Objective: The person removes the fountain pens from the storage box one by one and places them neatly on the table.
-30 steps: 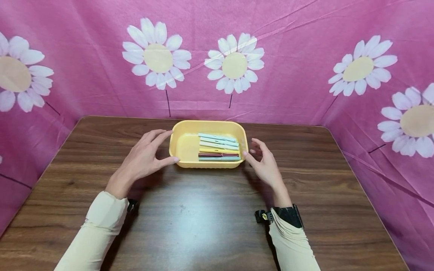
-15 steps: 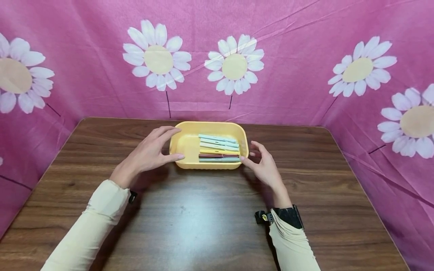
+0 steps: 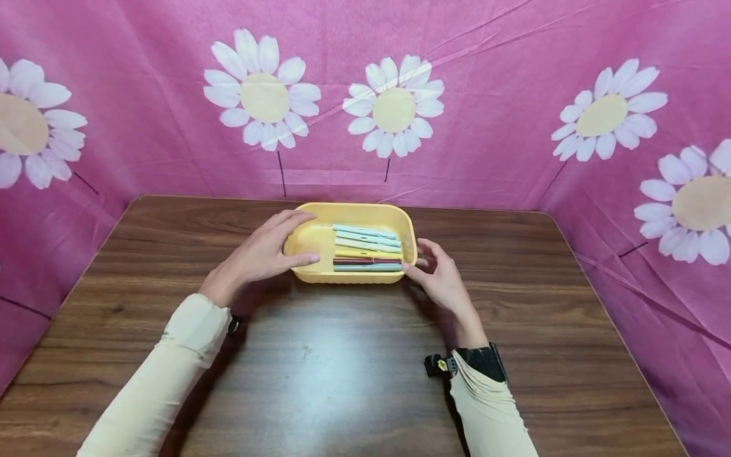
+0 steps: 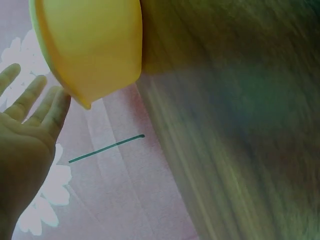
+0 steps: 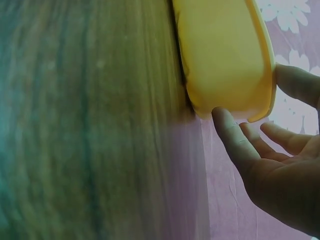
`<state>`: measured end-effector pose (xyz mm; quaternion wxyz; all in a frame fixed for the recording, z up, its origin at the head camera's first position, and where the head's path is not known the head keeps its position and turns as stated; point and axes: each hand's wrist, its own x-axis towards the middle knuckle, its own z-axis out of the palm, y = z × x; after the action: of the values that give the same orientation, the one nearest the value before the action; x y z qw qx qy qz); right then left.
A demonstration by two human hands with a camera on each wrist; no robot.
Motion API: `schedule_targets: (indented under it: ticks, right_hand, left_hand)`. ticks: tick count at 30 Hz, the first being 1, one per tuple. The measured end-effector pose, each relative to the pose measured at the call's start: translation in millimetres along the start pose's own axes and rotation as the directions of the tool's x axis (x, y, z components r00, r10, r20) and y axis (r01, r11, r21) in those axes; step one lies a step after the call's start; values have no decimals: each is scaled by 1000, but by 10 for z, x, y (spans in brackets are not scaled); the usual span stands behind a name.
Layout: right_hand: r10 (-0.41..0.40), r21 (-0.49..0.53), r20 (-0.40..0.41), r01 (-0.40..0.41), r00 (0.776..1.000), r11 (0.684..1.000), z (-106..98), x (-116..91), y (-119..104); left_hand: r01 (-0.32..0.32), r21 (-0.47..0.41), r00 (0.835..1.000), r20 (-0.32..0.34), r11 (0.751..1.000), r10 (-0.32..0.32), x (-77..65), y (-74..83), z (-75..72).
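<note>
**Yellow tray (image 3: 351,278) sitting level on the counter, both hands framing its ends**

And here we are: the tray is standing at the far side of the counter (image 3: 325,355), close to the pink daisy cloth (image 3: 474,158). Progress so far? The pens (image 3: 368,254) are already lying inside, side by side in a row toward the right end, pale blues and greens at the back, then yellow, dark red and grey-green in front. The tray's floor is showing to their left. The tray itself isn't being lifted; whether this is an opening or a closing stage, I'm not able to tell, nor what is remaining.

Now the left hand (image 3: 257,255): its fingers are spreading wide apart from the thumb, reaching over the left end, with no clamp showing. The right hand (image 3: 445,279) is touching the near right corner, fingers apart and fairly straight; how firmly it's pressing isn't showing.

Any labels? No brand is reading clearly anywhere; markings on the pens are coming through too small.
</note>
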<state>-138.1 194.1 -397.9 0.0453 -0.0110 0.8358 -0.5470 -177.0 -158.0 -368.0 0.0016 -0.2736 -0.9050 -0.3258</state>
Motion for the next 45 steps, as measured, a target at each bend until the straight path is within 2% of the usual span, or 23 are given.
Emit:
schedule_targets:
  ticks: [6, 12, 22, 28, 31, 34, 39, 45]
  right_hand:
    - [18, 85, 6, -18, 1000, 996, 24, 3, -15]
    - [22, 132, 7, -22, 1000, 991, 52, -7, -37]
    - [35, 151, 3, -35, 999, 988, 37, -2, -37]
    - [38, 177, 8, -39, 999, 983, 47, 5, -27]
    - [40, 174, 5, -41, 999, 984, 45, 4, -30]
    - [43, 170, 2, -43, 999, 984, 39, 2, -37]
    - [53, 179, 1, -52, 999, 982, 32, -6, -46]
    - [49, 171, 13, -51, 999, 984, 38, -16, -53]
  left_hand:
    - [-28, -62, 999, -23, 998, 26, 52, -22, 49]
    - [-14, -133, 999, -46, 991, 8, 115, -9, 107]
    - [-83, -66, 996, -27, 994, 81, 349, -50, 252]
    - [-98, -27, 995, -12, 995, 97, 443, -57, 237]
    - [-102, 4, 995, 22, 995, 102, 492, -61, 232]
    - [-87, 16, 994, 62, 996, 86, 554, -68, 230]
    - [-24, -21, 992, 121, 999, 26, 687, -51, 221]
    - [77, -41, 979, 191, 996, -68, 788, -42, 226]
